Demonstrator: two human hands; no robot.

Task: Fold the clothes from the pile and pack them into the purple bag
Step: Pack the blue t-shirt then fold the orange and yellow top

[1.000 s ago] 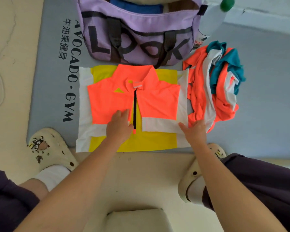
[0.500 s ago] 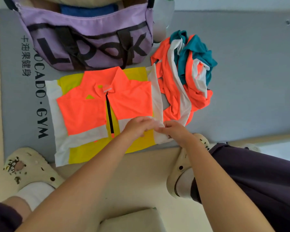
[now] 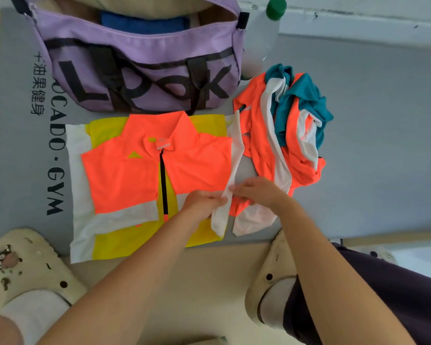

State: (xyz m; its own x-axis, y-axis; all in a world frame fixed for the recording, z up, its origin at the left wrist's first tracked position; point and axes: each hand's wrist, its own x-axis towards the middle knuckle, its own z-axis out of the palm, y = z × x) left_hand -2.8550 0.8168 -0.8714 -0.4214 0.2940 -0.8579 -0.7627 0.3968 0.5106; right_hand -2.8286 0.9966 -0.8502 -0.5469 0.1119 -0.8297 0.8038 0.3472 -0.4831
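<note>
Orange, yellow and white, the shirt [image 3: 144, 185] lay flat on the grey mat [image 3: 373, 145], just in front of the purple bag [image 3: 139, 70], which stood open at the top with something blue already inside. A second before, my left hand [image 3: 202, 202] had been pressing flat on the shirt's front near the zip and my right hand [image 3: 256, 190] had rested at the right hem; by this moment both had come together at the shirt's right edge, and each was pinching the white side panel [image 3: 230, 175], which had been lifted off the mat and stood up as a narrow ridge between them. I took that to mean the smoothing was finished and the first lengthwise fold had begun (the left side was not yet turned in). The pile [image 3: 284, 135] of orange, teal and white clothes sat just to the right, touching or very nearly touching the raised edge, so I judged there was some risk of catching a loose piece from it in the fold. A bottle [image 3: 266, 33] with a green cap stood beside the bag. Most of the packing, I reckoned, was ahead of me.
</note>
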